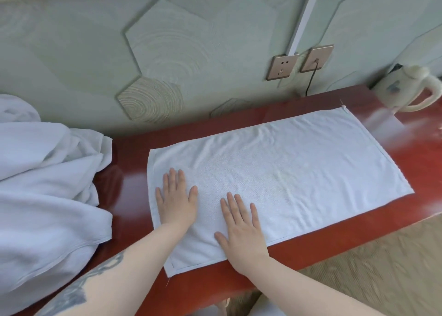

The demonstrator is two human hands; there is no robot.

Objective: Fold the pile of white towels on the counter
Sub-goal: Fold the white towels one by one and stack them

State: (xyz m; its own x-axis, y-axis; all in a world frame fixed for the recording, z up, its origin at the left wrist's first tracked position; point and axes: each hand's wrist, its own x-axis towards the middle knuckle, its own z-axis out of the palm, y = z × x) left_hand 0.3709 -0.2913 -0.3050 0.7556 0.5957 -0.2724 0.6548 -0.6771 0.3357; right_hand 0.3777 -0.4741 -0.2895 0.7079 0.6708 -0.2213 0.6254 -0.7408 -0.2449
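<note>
A white towel [299,172] lies spread flat on the red-brown counter [358,244], its long side running from near left to far right. My left hand [175,201] presses flat on the towel's left end, fingers straight. My right hand [241,227] lies flat beside it near the towel's front edge, fingers spread. A crumpled pile of white towels [43,184] covers the counter's left end, apart from both hands.
A cream electric kettle [406,93] stands at the counter's far right corner. Two wall sockets [282,67] sit on the green patterned wall behind, one with a black cord plugged in. Beige floor [382,280] shows beyond the counter's front edge.
</note>
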